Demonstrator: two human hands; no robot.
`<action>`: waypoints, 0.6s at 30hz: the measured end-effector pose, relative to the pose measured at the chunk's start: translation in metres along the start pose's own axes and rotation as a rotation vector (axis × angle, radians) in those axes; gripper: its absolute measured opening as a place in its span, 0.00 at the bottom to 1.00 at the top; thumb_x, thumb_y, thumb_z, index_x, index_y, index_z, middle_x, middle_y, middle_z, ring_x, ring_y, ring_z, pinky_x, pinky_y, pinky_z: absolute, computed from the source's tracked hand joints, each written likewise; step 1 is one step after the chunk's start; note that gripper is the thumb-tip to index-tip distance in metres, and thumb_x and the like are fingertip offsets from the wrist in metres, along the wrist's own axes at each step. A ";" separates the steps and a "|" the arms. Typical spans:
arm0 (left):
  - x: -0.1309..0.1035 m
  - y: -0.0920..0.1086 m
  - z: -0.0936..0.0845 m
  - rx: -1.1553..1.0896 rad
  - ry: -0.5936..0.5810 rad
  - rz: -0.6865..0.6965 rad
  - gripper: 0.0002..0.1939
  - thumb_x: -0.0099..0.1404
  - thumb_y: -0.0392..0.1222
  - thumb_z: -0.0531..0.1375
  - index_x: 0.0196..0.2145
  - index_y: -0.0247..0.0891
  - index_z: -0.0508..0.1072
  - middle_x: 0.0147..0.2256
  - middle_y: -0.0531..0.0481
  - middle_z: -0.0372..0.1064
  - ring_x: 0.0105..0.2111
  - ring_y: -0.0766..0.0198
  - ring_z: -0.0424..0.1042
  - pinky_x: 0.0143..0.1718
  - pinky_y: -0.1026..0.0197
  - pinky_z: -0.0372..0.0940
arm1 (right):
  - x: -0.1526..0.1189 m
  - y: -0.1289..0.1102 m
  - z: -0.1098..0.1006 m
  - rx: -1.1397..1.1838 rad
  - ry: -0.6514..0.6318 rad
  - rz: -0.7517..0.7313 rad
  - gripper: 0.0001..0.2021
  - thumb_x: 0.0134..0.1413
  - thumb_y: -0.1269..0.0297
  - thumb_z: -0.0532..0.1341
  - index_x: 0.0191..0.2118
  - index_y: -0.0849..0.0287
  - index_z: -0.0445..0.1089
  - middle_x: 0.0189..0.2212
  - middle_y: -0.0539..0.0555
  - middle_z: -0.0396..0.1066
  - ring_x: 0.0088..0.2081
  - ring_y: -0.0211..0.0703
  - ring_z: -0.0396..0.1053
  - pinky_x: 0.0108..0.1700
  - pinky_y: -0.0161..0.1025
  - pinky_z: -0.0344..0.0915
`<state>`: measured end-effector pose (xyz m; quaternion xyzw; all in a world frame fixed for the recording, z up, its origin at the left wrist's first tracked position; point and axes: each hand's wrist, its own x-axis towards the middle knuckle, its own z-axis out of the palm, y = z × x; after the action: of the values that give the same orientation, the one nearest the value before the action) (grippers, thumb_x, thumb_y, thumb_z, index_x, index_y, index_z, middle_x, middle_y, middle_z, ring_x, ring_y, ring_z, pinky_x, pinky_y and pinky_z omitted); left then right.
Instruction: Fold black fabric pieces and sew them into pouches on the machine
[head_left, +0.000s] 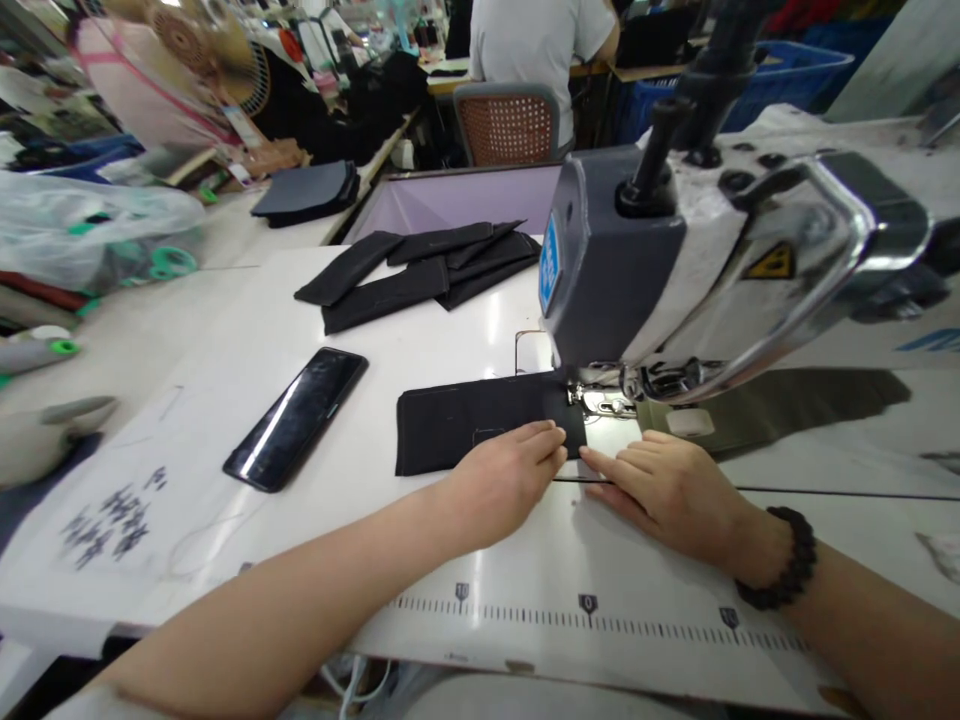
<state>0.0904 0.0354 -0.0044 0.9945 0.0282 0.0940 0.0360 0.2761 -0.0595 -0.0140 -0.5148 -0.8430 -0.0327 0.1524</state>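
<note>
A folded black fabric strip [450,425] lies flat on the sewing machine bed, its right end beside the presser foot [581,393]. My left hand [510,470] rests on the strip near that end, its fingers bunched together and gripping the cloth at the front edge. My right hand [667,490] is just to the right, index fingertip touching the strip's corner, thumb held apart and lower. A dark beaded bracelet is on the right wrist. The machine head [622,250] stands right above the strip's far end.
Several black fabric pieces [386,290] are piled behind the strip. A phone [296,420] lies to the left. Olive cloth [810,405] lies under the machine arm. A ruler scale [525,612] runs along the front edge. A person [525,45] sits beyond the table.
</note>
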 end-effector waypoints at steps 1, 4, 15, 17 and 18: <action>0.002 -0.002 0.000 0.000 -0.004 0.002 0.13 0.62 0.30 0.50 0.42 0.21 0.67 0.43 0.39 0.66 0.49 0.58 0.63 0.53 0.59 0.57 | 0.001 0.001 0.001 0.004 -0.007 0.022 0.15 0.59 0.61 0.49 0.37 0.64 0.69 0.19 0.50 0.66 0.23 0.36 0.62 0.28 0.36 0.53; 0.006 -0.009 0.000 -0.020 -0.037 -0.035 0.12 0.62 0.30 0.51 0.43 0.23 0.67 0.45 0.39 0.65 0.49 0.58 0.62 0.52 0.60 0.59 | 0.003 0.004 0.003 -0.003 -0.033 0.087 0.16 0.59 0.59 0.48 0.39 0.63 0.68 0.20 0.51 0.67 0.23 0.37 0.63 0.28 0.37 0.54; 0.023 -0.032 0.000 -0.096 -0.094 -0.140 0.10 0.64 0.32 0.49 0.42 0.29 0.67 0.44 0.43 0.64 0.49 0.62 0.61 0.51 0.59 0.59 | 0.007 0.008 0.009 -0.069 -0.070 0.193 0.15 0.57 0.59 0.50 0.45 0.62 0.66 0.27 0.54 0.72 0.28 0.39 0.66 0.32 0.37 0.56; 0.025 -0.036 0.001 -0.083 -0.087 -0.156 0.10 0.64 0.32 0.49 0.40 0.29 0.68 0.43 0.43 0.65 0.48 0.61 0.62 0.50 0.60 0.60 | 0.007 0.008 0.009 -0.064 -0.072 0.197 0.15 0.57 0.59 0.50 0.45 0.61 0.66 0.28 0.54 0.71 0.28 0.39 0.66 0.33 0.37 0.56; 0.026 -0.038 0.002 -0.077 -0.083 -0.164 0.10 0.64 0.32 0.49 0.40 0.29 0.68 0.42 0.43 0.65 0.47 0.61 0.63 0.49 0.60 0.61 | 0.007 0.008 0.009 -0.060 -0.073 0.198 0.15 0.57 0.59 0.50 0.45 0.61 0.65 0.28 0.54 0.71 0.28 0.39 0.66 0.33 0.37 0.56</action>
<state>0.1145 0.0747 -0.0042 0.9898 0.1044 0.0504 0.0827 0.2781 -0.0483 -0.0211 -0.6007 -0.7917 -0.0239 0.1085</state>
